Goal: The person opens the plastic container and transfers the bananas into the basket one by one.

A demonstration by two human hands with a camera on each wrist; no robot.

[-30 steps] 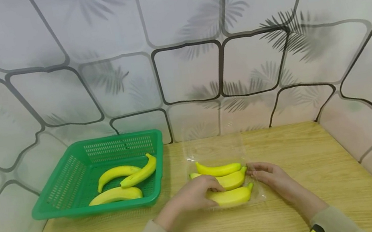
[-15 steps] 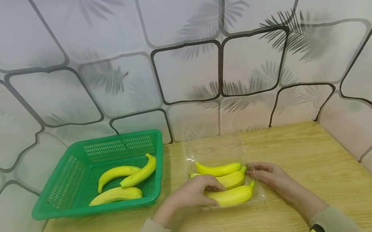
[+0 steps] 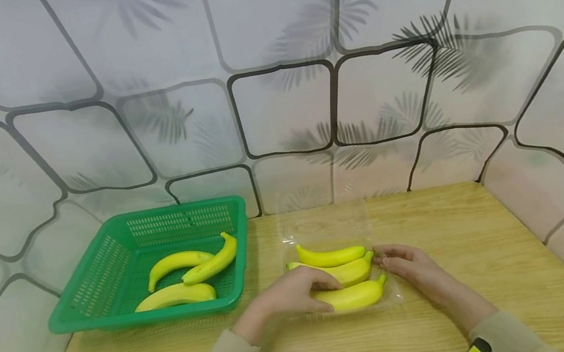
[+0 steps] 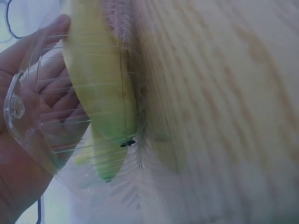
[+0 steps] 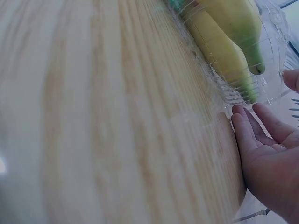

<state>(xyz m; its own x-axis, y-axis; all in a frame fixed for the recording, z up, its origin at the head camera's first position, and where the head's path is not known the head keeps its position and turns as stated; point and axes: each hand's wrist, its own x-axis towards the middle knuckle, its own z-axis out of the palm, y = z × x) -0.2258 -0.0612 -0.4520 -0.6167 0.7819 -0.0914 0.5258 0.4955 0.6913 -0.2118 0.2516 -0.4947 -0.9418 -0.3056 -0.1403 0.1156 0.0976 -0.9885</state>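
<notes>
Banana [image 3: 353, 296], frontmost, crosswise, stem [image 3: 383, 279] rightward
</notes>
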